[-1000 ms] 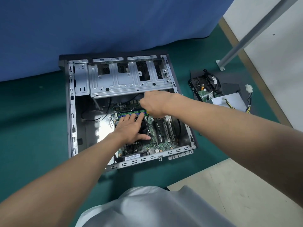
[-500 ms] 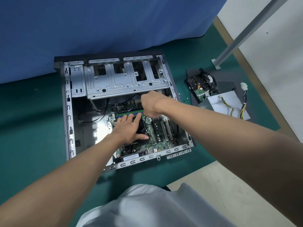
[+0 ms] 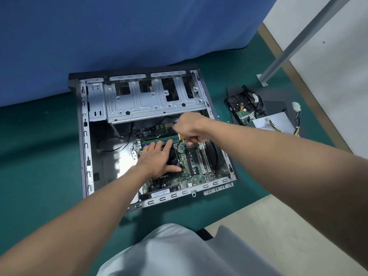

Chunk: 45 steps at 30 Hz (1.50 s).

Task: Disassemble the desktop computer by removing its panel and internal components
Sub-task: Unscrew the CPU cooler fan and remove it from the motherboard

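With panel (image 3: pixel 277 108) and hard drive (image 3: pixel 242 109) laid at right, the motherboard (image 3: pixel 192 157) is left inside the case (image 3: pixel 85 156) at centre, the left grip (image 3: pixel 157 160) laid flat over it, the right grip (image 3: pixel 189 127) curled, whether on anything cannot be told.

A green mat (image 3: pixel 39 156) is carrying the open computer case (image 3: pixel 85 136) at frame centre. At right, a dark panel (image 3: pixel 276 108) is lying on the mat, bearing a hard drive (image 3: pixel 237 106) and a cabled white box (image 3: pixel 272 124).

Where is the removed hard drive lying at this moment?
In the head view, the hard drive lies right of the computer case, on the dark panel.
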Each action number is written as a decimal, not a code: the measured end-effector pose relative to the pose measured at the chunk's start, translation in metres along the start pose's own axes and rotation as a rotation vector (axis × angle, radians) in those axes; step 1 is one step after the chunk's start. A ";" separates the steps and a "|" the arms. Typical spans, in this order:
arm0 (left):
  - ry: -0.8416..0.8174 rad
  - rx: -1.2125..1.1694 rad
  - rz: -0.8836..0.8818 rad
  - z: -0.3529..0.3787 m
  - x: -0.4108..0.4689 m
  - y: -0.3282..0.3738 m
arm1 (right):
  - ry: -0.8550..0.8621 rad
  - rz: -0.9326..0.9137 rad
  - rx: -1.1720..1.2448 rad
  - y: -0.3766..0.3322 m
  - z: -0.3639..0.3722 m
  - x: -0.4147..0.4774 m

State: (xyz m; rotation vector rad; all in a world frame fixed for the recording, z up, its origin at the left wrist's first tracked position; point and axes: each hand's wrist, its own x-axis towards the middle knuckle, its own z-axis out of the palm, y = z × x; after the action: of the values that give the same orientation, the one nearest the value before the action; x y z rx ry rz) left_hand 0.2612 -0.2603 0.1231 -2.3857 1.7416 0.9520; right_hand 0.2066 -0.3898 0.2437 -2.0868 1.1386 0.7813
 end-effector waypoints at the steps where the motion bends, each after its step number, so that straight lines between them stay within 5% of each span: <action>1: -0.002 -0.005 -0.002 0.000 0.000 0.000 | -0.083 0.082 0.042 -0.003 -0.002 0.001; 4: -0.001 -0.008 -0.001 0.000 0.000 0.000 | -0.219 -0.001 -0.244 -0.007 -0.008 -0.001; 13: 0.023 0.006 0.000 0.001 0.002 0.001 | 0.150 -0.731 -1.327 -0.006 0.001 -0.011; 18: 0.043 -0.018 0.010 0.002 0.002 -0.002 | 0.042 -0.565 -0.863 -0.009 -0.006 -0.003; 21: 0.035 -0.020 0.009 0.004 0.002 -0.002 | 0.031 -0.233 -0.340 -0.003 -0.004 0.000; 24: 0.034 -0.027 0.000 0.005 0.002 -0.003 | -0.217 0.140 -0.107 -0.003 -0.006 -0.002; 26: 0.034 -0.028 0.002 0.006 0.002 -0.003 | -0.235 0.091 -0.192 -0.004 -0.002 -0.006; 32: 0.053 -0.017 0.010 0.005 0.003 -0.002 | 0.071 -0.224 -0.788 -0.008 0.007 -0.014; 36: 0.055 -0.017 0.007 0.005 0.004 -0.001 | 0.162 -0.632 -1.298 -0.001 0.004 -0.009; 38: 0.049 -0.028 0.006 0.004 0.004 -0.002 | 0.154 -0.677 -1.295 -0.003 0.001 -0.006; 42: 0.067 -0.048 0.022 0.005 0.002 -0.004 | 0.061 -0.487 -0.785 -0.006 -0.003 -0.002; 45: 0.055 -0.050 0.016 0.006 0.002 -0.004 | 0.004 -0.091 -0.184 -0.003 -0.004 0.002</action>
State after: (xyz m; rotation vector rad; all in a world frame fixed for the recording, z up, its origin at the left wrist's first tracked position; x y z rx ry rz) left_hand 0.2623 -0.2589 0.1163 -2.4554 1.7790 0.9514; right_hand 0.2106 -0.3925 0.2448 -2.2755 0.9979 0.8663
